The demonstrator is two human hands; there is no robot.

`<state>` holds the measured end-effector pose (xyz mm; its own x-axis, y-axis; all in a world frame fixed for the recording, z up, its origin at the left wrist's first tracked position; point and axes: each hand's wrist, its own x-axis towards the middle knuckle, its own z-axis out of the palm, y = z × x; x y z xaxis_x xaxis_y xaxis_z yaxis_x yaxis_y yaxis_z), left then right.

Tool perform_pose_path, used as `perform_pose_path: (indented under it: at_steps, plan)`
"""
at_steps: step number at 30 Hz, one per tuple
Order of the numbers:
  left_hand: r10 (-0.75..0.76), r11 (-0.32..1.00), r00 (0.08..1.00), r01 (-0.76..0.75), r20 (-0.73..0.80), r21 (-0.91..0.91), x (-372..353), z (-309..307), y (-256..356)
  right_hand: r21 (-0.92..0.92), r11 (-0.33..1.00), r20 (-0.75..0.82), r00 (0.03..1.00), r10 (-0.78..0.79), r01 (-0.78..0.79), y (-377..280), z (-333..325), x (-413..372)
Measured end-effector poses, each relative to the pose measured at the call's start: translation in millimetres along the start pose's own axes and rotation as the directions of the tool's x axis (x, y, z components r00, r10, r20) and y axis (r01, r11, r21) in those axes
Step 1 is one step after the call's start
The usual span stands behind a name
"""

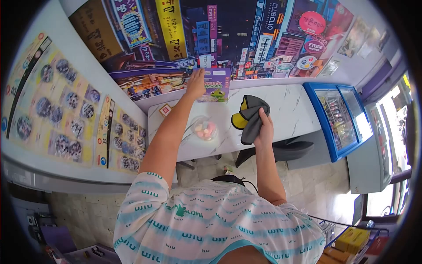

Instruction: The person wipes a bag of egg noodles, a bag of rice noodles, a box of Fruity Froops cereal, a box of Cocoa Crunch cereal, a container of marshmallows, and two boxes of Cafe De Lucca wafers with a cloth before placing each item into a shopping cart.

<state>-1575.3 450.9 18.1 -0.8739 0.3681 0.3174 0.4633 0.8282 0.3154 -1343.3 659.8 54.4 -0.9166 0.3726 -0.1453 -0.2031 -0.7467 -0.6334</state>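
My left hand point(196, 83) reaches to the back of the white marble-look table point(281, 103). Its fingers are stretched out along the left edge of a purple cereal box point(216, 86), which stands upright against the wall. In my right hand point(265, 127) is a grey and yellow cloth point(252, 116), gripped at its right side and hanging folded above the table. Between my arms sits a clear round container point(205, 130) with pink and pale pieces inside. A small red-and-white square item point(165, 110) lies near the table's left end.
A blue-framed display freezer point(334, 121) stands beyond the table's right end. Under the table edge is a dark chair point(290, 150). A white cabinet with sticker sheets point(66, 105) rises on the left. Behind me at the lower right, a rack holds yellow boxes point(353, 239).
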Motion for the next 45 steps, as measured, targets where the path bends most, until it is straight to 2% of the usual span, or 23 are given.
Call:
perform_pose_path:
  at_steps: [3,9,10,11,12,14,16,17,18,19,20,21,22,24,26,29,33,35,36,39,41,44,45]
  plan:
    - [0.059,0.983,0.997,-0.066,0.045,0.172,37,25,-21,-0.041,0.999,0.030,1.000,0.001,0.001,-24,-3,39]
    - [-0.125,0.960,0.991,0.108,0.049,0.259,55,39,-15,-0.200,0.976,0.039,0.996,-0.083,0.089,-45,-8,91]
    - [-0.134,0.959,0.989,0.115,0.055,0.259,53,39,-8,-0.214,0.966,0.049,0.989,-0.141,0.148,-46,-3,96]
    - [-0.089,0.995,0.994,0.086,0.069,0.047,47,40,1,-0.216,0.967,0.046,0.990,-0.130,0.137,-44,-4,103]
    - [-0.040,0.985,0.997,0.051,0.071,-0.167,41,43,8,-0.336,0.906,0.097,0.967,-0.237,0.256,-40,-4,111]
    - [-0.020,0.974,0.994,-0.005,-0.109,-0.227,19,71,38,-0.476,0.782,0.183,0.915,-0.360,0.403,-29,7,119]
    - [-0.103,0.937,0.992,0.072,-0.072,-0.341,-10,74,80,-0.735,0.462,0.355,0.862,-0.361,0.496,-4,3,130]
    - [-0.140,0.910,0.982,0.079,-0.123,-0.407,-22,75,97,-0.733,0.256,0.529,0.765,-0.368,0.630,17,-1,135]
    - [-0.039,0.922,0.984,-0.032,-0.175,-0.385,-32,87,99,-0.712,0.126,0.645,0.715,-0.271,0.690,34,-4,136]
    - [0.064,0.923,0.972,-0.143,-0.225,-0.358,-39,95,102,-0.722,0.125,0.635,0.723,-0.270,0.681,43,-8,135]
    - [0.066,0.921,0.975,-0.142,-0.213,-0.364,-46,103,105,-0.647,-0.041,0.750,0.626,-0.213,0.761,50,-13,133]
    - [-0.160,0.904,0.971,0.071,-0.180,-0.422,-52,107,110,-0.539,-0.197,0.842,0.523,-0.129,0.819,54,-18,131]
    - [-0.377,0.839,0.916,0.275,-0.138,-0.470,-55,106,114,-0.564,-0.242,0.825,0.550,-0.129,0.790,50,-25,141]
    - [-0.339,0.831,0.932,0.231,-0.131,-0.505,-58,92,124,-0.622,-0.386,0.772,0.617,-0.153,0.681,28,-41,177]
    - [-0.296,0.793,0.946,0.163,-0.137,-0.587,-61,81,130,-0.698,-0.302,0.716,0.645,-0.269,0.649,16,-55,213]
    - [-0.327,0.683,0.935,0.134,-0.136,-0.718,-71,103,123,-0.683,-0.344,0.731,0.609,-0.309,0.645,24,-54,204]
    - [-0.349,0.698,0.930,0.173,-0.118,-0.695,-79,140,112,-0.589,-0.164,0.807,0.565,-0.172,0.791,60,-54,125]
    - [-0.158,0.707,0.962,-0.046,-0.222,-0.706,-79,161,96,-0.600,-0.004,0.799,0.600,-0.034,0.800,57,-50,103]
    - [-0.334,0.492,0.939,0.096,-0.086,-0.865,-80,168,93,-0.601,-0.004,0.799,0.600,-0.035,0.799,54,-53,106]
    - [-0.360,0.572,0.928,0.137,-0.097,-0.809,-77,160,99,-0.744,0.108,0.612,0.737,-0.286,0.659,36,-71,134]
    - [-0.370,0.530,0.922,0.113,-0.110,-0.841,-76,150,111,-0.729,0.563,0.299,0.921,-0.248,0.388,23,-82,153]
    - [-0.475,0.507,0.876,0.191,-0.088,-0.841,-69,131,140,-0.695,0.573,0.329,0.901,-0.284,0.434,27,-71,145]
    - [-0.509,0.482,0.852,0.161,-0.125,-0.861,-64,127,147,-0.591,0.563,0.488,0.812,-0.321,0.578,34,-65,133]
